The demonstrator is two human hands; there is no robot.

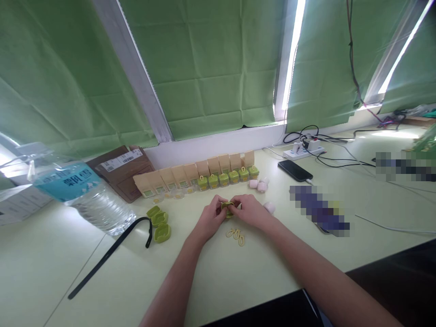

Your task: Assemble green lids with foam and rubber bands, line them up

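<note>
My left hand (215,215) and my right hand (245,209) meet over the middle of the table, both closed on one small green case cover (228,213). My fingers hide much of it. Just below lie a few cream loops (236,235). Several similar green case covers (162,232) rest to the left, open side up. Behind my hands stands a row of green-topped cases (223,180) with cream loops on top, in front of small brown paper bags (190,175). Pale pink rounded pieces (262,186) sit to the right, one close by my right hand.
At left stand a large water bottle (91,195) and a cardboard box (124,175), with a black strap (109,256) in front. To the right are a black phone (294,170) on a cable and a power strip (303,152) with tangled cords. Green blinds hang behind.
</note>
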